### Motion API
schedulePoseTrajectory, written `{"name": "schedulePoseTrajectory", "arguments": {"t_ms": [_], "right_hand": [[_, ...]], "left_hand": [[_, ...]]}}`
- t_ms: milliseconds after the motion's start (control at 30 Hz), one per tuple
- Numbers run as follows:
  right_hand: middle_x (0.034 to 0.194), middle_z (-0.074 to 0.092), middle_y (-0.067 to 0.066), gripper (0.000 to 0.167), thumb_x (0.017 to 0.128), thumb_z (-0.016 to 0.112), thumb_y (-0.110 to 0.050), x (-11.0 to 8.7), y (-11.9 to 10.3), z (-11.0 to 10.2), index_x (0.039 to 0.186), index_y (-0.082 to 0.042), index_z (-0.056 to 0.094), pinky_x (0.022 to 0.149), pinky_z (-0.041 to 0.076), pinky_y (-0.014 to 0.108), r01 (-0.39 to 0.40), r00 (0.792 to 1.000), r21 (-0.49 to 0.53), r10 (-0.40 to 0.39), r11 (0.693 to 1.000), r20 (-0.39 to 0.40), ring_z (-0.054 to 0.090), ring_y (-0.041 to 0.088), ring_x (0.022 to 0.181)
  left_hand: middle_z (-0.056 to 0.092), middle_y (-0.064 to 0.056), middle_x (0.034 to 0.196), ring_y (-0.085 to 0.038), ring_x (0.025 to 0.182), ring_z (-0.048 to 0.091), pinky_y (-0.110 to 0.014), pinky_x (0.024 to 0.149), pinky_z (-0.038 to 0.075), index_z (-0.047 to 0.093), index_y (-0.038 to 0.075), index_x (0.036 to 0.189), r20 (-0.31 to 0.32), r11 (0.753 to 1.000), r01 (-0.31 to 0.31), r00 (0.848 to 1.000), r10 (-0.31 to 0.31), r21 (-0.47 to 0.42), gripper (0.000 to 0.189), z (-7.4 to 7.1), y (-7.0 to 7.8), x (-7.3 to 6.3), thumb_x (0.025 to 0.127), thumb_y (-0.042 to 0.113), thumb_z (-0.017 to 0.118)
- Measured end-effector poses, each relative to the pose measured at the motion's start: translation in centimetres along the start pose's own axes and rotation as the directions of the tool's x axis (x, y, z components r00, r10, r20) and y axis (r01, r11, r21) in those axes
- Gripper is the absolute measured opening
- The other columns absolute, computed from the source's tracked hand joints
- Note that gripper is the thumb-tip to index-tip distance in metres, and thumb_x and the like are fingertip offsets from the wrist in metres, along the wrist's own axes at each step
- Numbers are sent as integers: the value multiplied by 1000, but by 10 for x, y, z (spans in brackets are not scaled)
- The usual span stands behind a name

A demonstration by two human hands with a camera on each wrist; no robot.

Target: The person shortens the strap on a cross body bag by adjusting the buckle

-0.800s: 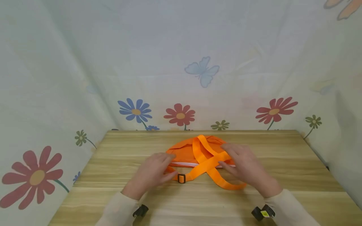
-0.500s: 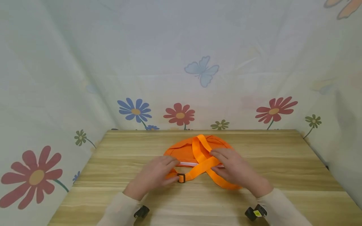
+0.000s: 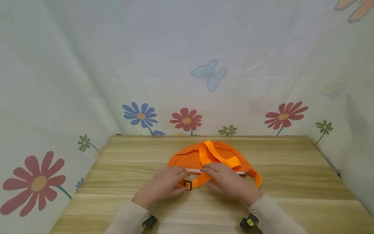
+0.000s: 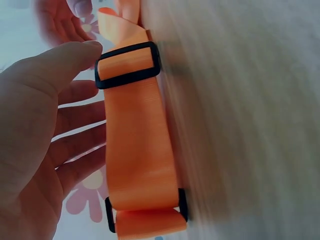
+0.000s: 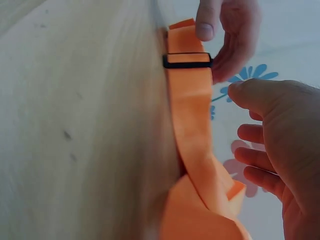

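An orange bag (image 3: pixel 190 158) with a pale zipper lies on the wooden table, its orange straps (image 3: pixel 214 151) looped over it. My left hand (image 3: pixel 165 185) is at the bag's front left, fingers relaxed. In the left wrist view the thumb tip is right at a black strap buckle (image 4: pixel 127 65), and the fingers reach behind the orange webbing (image 4: pixel 137 145). My right hand (image 3: pixel 229 182) is over the bag's front middle, covering part of the strap. The right wrist view shows the right thumb and loosely bent fingers (image 5: pixel 257 134) beside the webbing, apart from it.
The wooden table (image 3: pixel 131 146) extends around the bag on all sides. A white cloth backdrop (image 3: pixel 163 65) with printed flowers and a butterfly stands behind it and along both sides. Black wrist cameras (image 3: pixel 150 222) sit at both cuffs.
My right hand has moved left and slightly nearer, toward the left hand, uncovering the bag's right end. The strap loop at the right front has drawn back. My left hand has shifted slightly right.
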State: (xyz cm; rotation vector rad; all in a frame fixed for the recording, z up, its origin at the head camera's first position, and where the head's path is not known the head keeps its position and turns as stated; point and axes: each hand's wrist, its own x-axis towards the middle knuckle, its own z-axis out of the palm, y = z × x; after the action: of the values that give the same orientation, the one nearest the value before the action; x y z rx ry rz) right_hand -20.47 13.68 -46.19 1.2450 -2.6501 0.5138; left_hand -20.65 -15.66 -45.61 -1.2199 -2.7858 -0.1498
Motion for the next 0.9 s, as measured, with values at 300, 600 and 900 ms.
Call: {"name": "schedulePoseTrajectory", "arguments": {"t_ms": [300, 600, 900], "right_hand": [[147, 66, -1, 52, 101, 77, -32, 7, -7, 18, 147, -13, 63, 114, 55, 44, 18, 1000, 26, -19, 1000, 8, 63, 19, 133], [136, 67, -1, 45, 103, 75, -31, 12, -10, 25, 143, -13, 66, 112, 55, 40, -17, 998, 43, 14, 999, 65, 62, 18, 123], [115, 58, -8, 38, 100, 80, -34, 12, -7, 21, 133, -17, 71, 95, 56, 27, -2, 1000, 48, 3, 999, -12, 55, 9, 103]], "left_hand": [[74, 5, 131, -18, 123, 69, -41, 115, 54, 72, 19, 132, 33, 1000, -25, 999, 26, -15, 34, 12, -1, 1, 104, 38, 73], [72, 7, 111, -17, 108, 69, -38, 108, 57, 72, 20, 115, -11, 998, -55, 998, 55, -28, 11, 15, -2, 3, 108, 28, 68], [67, 12, 110, -13, 108, 64, -40, 107, 57, 67, 24, 122, 69, 979, 91, 994, -80, -180, 15, 9, -4, 5, 112, 33, 61]]}}
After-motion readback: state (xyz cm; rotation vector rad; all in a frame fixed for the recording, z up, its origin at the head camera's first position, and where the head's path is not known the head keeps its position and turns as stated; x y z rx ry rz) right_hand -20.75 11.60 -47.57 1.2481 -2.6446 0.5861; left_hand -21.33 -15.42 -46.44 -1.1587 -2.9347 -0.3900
